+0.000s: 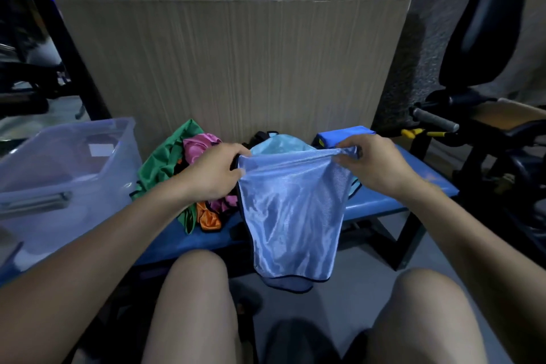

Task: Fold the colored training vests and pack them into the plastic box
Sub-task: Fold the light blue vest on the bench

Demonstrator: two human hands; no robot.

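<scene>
Blue mesh, shiny, the vest (291, 216) held up at centre, hanging from its top edge down past the front of the bench (381, 201) toward six o'clock, dark trim along its lower hem. Gripped at the left end of that top edge by the left hand (212, 174), fingers curled round the fabric. Pinched at the right end by the right hand (375, 162), thumb and fingers bunching the cloth. Stretched taut between the two.

Heaped on the bench at about ten o'clock from the vest, just behind the left hand: a green vest (165, 162), a pink vest (201, 145) and an orange vest (208, 217), crumpled together. Behind the top edge, at twelve o'clock, a pale blue vest (274, 143) against something black. Off at nine o'clock, the clear plastic box (59, 156), lid off, standing just beside the heap. Bare knees at six o'clock.
</scene>
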